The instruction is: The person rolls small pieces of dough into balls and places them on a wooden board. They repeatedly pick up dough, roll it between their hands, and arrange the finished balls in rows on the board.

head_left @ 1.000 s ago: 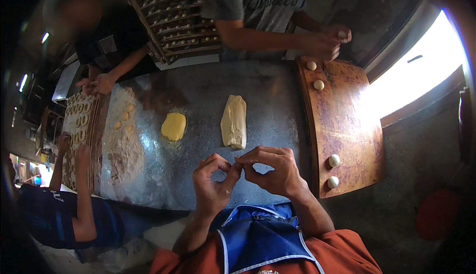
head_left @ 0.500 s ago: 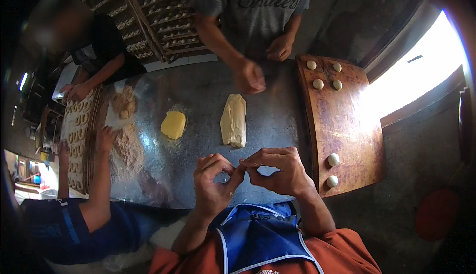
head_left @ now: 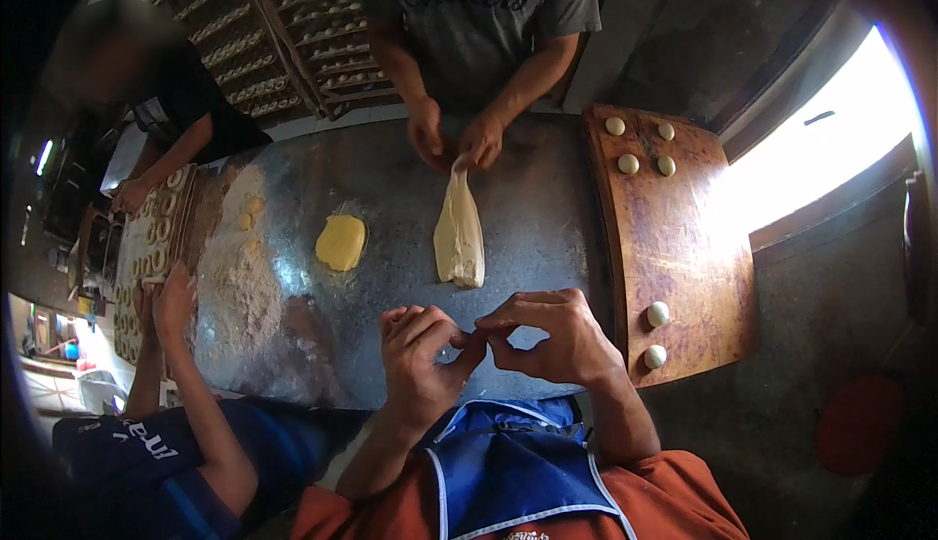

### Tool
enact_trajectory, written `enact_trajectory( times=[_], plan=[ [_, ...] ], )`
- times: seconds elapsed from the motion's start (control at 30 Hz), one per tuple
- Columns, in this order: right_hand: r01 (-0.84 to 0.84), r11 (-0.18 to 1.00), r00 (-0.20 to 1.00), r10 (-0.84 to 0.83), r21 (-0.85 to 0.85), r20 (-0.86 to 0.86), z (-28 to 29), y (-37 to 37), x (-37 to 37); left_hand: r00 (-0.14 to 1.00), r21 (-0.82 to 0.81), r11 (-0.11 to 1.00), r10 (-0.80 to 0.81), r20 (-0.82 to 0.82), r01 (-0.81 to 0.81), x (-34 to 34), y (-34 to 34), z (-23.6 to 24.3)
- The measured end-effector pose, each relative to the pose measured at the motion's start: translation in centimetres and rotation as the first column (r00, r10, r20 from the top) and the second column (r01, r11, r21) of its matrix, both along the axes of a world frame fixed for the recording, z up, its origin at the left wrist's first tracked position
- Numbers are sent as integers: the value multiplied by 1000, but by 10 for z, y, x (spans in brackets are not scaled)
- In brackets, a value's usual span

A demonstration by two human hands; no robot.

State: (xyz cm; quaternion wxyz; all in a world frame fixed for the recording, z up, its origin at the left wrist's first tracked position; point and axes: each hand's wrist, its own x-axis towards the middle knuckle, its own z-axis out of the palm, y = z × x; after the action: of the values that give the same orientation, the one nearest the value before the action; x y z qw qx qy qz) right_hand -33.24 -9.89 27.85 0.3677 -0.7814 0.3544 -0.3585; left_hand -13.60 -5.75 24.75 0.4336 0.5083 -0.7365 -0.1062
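Over the near side of the metal table (head_left: 391, 330), my left hand (head_left: 422, 354) and my right hand (head_left: 552, 340) meet at the fingertips. Both are closed in a pinch, thumb against fingers; anything between them is too small or hidden to make out. Just beyond them lies a long pale slab of dough (head_left: 458, 237). Its far end is stretched up into a narrow neck by a co-worker's hands (head_left: 469, 139) across the table. A flat yellow lump (head_left: 341, 243) rests left of the dough, apart from my hands.
At right, a wooden board (head_left: 674, 247) carries several round dough balls (head_left: 658, 314). Flour (head_left: 239, 286) is heaped at left, beside a tray of dough rings (head_left: 149, 247) where two other people work. Racks of dough pieces (head_left: 332, 32) stand behind the table.
The co-worker opposite has taken hold of the dough's far end and pulled it into a neck. At left, a co-worker's arms and the tray have shifted. My hands stay nearly still.
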Motion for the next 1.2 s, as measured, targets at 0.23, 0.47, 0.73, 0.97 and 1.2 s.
enact_trajectory(
  times=[0.23,0.47,0.73,0.97,1.2],
  plan=[
    [-18,999,999,19,34,-40,-3,-3,-1,997,-10,1000,19,78,-18,0,1,2],
    [-62,997,996,65,50,-56,-13,-7,1,980,-48,998,53,190,-45,2,2,-3],
    [187,946,969,-134,264,-206,-108,-77,19,912,230,961,-47,-408,153,16,-2,7],
    [282,941,953,-253,188,-166,-179,-92,40,737,193,938,-87,-671,287,29,2,5],
    [219,839,976,-191,498,-107,-115,-64,42,715,306,946,141,-685,107,25,6,4]
  ],
)
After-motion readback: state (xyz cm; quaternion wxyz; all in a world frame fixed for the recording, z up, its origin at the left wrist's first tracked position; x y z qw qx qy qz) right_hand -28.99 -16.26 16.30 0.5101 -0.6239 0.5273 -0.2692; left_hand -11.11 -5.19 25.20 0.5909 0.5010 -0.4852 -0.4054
